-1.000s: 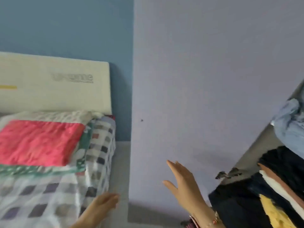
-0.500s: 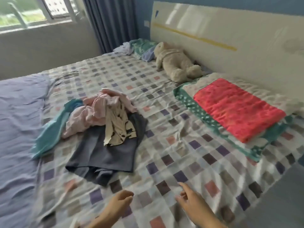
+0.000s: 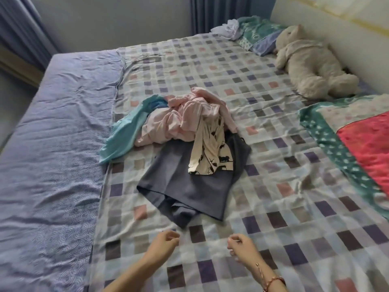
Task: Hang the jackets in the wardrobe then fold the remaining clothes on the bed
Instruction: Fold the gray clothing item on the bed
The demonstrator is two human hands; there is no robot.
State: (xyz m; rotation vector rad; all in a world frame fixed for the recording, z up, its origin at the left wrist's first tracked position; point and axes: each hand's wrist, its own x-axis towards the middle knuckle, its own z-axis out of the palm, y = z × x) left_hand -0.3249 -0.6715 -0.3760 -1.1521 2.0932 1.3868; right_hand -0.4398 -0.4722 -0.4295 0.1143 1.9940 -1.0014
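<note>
On the bed, mid-sheet, the clothes are lying heaped, likely light, limp and sagging when lifted, best taken at the grey piece's near hem, while left hand and right hand are hovering nearby, loosely curled, holding nothing.

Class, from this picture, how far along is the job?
Done: hanging cannot be checked from here. In hand: nothing; left hand and right hand hover empty near the navy shorts. Left: folding the shorts, pink garment, cream printed garment, teal garment.
</note>
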